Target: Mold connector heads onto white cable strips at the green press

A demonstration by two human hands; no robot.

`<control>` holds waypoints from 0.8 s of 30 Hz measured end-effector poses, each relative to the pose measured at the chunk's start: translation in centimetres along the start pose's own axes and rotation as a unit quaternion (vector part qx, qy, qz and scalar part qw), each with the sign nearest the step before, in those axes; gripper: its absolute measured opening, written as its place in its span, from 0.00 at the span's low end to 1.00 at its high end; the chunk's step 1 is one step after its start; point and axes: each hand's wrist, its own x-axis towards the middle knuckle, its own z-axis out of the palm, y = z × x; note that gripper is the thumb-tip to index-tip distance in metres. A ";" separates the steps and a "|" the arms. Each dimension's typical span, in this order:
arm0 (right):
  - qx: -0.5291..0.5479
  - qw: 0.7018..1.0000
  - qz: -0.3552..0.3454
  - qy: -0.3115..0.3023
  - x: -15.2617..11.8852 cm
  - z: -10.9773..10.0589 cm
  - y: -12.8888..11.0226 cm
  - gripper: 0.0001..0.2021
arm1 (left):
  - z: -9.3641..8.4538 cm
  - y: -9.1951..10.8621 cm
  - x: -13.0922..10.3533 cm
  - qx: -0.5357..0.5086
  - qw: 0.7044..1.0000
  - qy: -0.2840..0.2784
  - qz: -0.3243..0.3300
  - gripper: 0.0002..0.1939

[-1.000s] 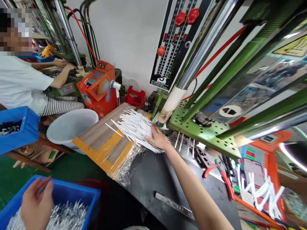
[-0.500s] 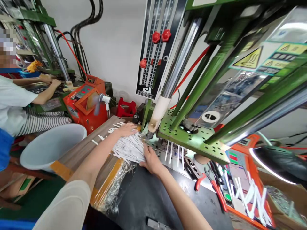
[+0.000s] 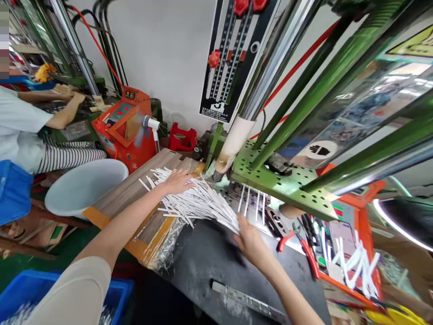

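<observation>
A heap of thin white strips [image 3: 196, 201] lies across the wooden-topped box and over the black bench. My left hand [image 3: 177, 181] rests flat on the heap, fingers stretched out. At the heap's right end, my right hand [image 3: 252, 239] has its fingers closed round the tips of a bunch of strips, which slants down from the pile to it. Beyond that hand, a few white strips [image 3: 248, 201] stick out from a metal mold [image 3: 233, 192] under the green press plate [image 3: 284, 189]. In front of me, a flat metal bar [image 3: 248, 301] lies on the black bench surface [image 3: 199, 271].
Red-handled pliers [image 3: 308, 257] and a tray [image 3: 352, 289] with more white strips stand at the right. Green press columns [image 3: 314, 99] rise close by. At the left are a white tub [image 3: 84, 185], a small fan [image 3: 149, 124] and a co-worker's arm [image 3: 64, 115].
My right hand has moved right and toward me, drawing a bunch of strips out from the heap. My left hand stays on the pile. The view has tipped downward.
</observation>
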 end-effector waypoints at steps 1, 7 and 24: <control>0.018 0.999 -0.012 0.032 -0.7 -0.8 0.3 0.22 | 0.1 0.6 -0.2 0.002 1.000 0.000 0.009 0.24; 0.029 0.999 -0.004 0.034 2.4 -3.5 -2.4 0.15 | 0.7 5.9 0.0 0.017 0.994 -0.034 0.098 0.24; 0.116 0.989 -0.048 -0.072 7.9 1.3 -3.1 0.28 | -5.2 14.0 -11.1 0.047 0.987 0.010 0.156 0.07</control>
